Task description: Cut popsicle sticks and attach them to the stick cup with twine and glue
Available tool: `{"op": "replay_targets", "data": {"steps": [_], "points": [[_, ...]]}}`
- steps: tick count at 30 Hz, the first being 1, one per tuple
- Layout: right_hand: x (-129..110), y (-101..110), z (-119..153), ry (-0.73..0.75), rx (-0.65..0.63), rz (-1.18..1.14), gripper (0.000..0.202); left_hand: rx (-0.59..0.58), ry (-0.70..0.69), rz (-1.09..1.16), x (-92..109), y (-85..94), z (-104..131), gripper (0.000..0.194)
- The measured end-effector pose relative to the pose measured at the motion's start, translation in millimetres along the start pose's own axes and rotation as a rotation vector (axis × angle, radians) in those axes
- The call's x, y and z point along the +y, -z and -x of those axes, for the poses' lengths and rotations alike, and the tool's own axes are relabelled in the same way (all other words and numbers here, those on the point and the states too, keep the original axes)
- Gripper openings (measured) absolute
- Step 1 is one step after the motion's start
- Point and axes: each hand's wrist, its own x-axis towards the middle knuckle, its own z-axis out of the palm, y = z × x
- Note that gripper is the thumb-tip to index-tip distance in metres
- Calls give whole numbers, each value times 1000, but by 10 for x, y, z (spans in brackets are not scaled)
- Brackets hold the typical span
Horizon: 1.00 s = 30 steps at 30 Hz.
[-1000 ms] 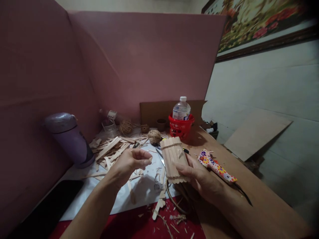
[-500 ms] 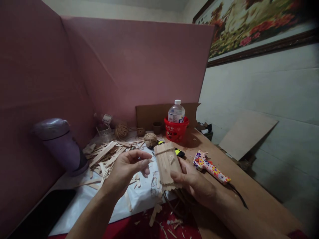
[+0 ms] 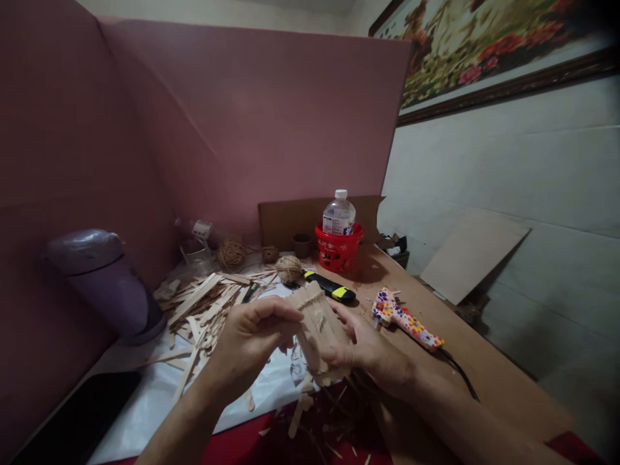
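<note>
A small panel of craft sticks (image 3: 317, 326) set side by side, with twine across its upper end, is held tilted in front of me. My right hand (image 3: 363, 345) grips it from the right, thumb on the face and fingers behind. At its upper left edge, my left hand (image 3: 264, 329) has thumb and fingers closed in a pinch against the wood; the fingertips are partly hidden. Just beyond the panel lies a black and yellow utility knife (image 3: 329, 286). A flower-patterned glue gun (image 3: 404, 321) rests to the right of my right hand.
Loose craft sticks (image 3: 203, 300) are heaped on white sheeting at left. Behind are twine balls (image 3: 289, 269) and a red bucket (image 3: 339, 252) holding a plastic bottle (image 3: 340, 216). A purple tumbler (image 3: 113, 290) and a black phone-like slab (image 3: 82, 420) stand left. Pink partitions (image 3: 271, 116) enclose the back.
My left hand has moved right and now touches the panel's left edge, where before it was apart. The panel has tilted, and more of the utility knife shows behind it.
</note>
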Motion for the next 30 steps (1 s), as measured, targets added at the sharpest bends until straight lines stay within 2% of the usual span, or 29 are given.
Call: {"op": "replay_targets", "data": {"steps": [8, 13, 18, 30], "points": [[-19, 2, -8, -5, 3, 62, 74, -21, -175, -168, -2, -11, 14, 12], [-76, -17, 2, 10, -11, 129, 70, -28, -216, -209, -4, -18, 1, 15], [-89, -31, 1, 37, 0, 169, 68, -32, -197, -177, -1, -30, 9, 15], [-94, -39, -1, 43, 25, 209, 67, 56, -15, 32, 51, -116, 4, 8]]}}
